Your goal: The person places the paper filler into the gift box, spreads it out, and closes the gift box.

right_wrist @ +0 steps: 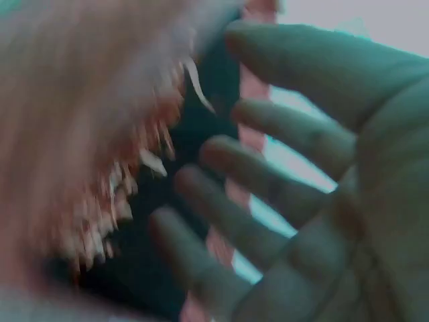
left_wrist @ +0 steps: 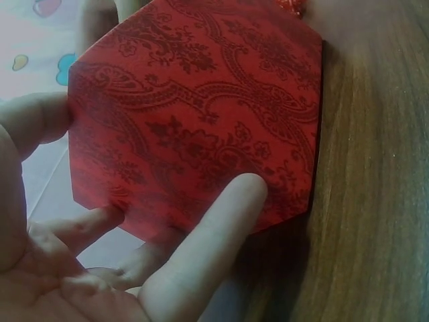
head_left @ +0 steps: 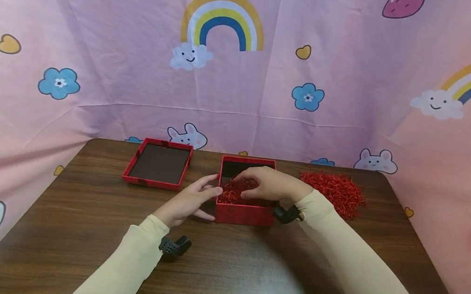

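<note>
A red patterned box (head_left: 244,215) stands in the middle of the table with red shredded paper (head_left: 231,191) inside. My left hand (head_left: 188,200) is at the box's left side, its fingers spread and touching the wall. In the left wrist view, one extended finger (left_wrist: 221,228) lies against the patterned side (left_wrist: 201,121). Over the box's opening is my right hand (head_left: 272,184), fingers bent loosely above the paper. The blurred right wrist view shows its fingers (right_wrist: 255,191) apart, with nothing visible between them, beside the paper shreds (right_wrist: 114,194).
A shallow red lid (head_left: 158,162) with a dark inside lies at the back left of the table. To the right of the box is a loose heap of red shredded paper (head_left: 334,190). A patterned pink cloth (head_left: 240,96) hangs behind the brown wooden table (head_left: 216,267).
</note>
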Demonstrator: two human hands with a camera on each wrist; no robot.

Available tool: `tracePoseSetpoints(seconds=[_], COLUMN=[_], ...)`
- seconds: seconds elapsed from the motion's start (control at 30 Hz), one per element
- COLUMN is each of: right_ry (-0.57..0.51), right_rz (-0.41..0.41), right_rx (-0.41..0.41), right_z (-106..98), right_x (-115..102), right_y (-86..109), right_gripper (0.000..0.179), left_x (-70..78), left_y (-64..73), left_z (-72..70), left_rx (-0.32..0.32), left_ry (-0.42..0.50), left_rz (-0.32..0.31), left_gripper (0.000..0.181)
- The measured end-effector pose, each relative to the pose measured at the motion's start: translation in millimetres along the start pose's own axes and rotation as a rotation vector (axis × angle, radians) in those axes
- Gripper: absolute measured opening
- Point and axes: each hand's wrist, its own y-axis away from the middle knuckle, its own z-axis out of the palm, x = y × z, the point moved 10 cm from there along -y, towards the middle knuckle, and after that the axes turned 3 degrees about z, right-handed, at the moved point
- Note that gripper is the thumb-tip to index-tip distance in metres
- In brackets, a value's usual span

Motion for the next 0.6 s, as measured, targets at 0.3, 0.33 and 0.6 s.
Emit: tracePoseSetpoints(seconds=[0.3, 0.33, 0.6], right_ry=[-0.152, -0.145, -0.092], right_rz=[0.052, 0.064, 0.189], right_rx=[0.29, 0.319, 0.414], right_z=[-60, -65, -75], right_x=[56, 65, 144], right_y=[74.0, 82.3, 136.8], right_gripper=[0.044, 0.044, 0.056], left_x=[-3.3, -3.7, -3.9], left_y=[-4.4, -4.5, -3.8], left_z=[-2.2, -2.6, -4.2], left_rx=[0.041, 0.044, 0.04], left_ry=[0.003, 0.003, -0.001], left_rz=[0.015, 0.017, 0.024], left_gripper=[0.073, 0.073, 0.073])
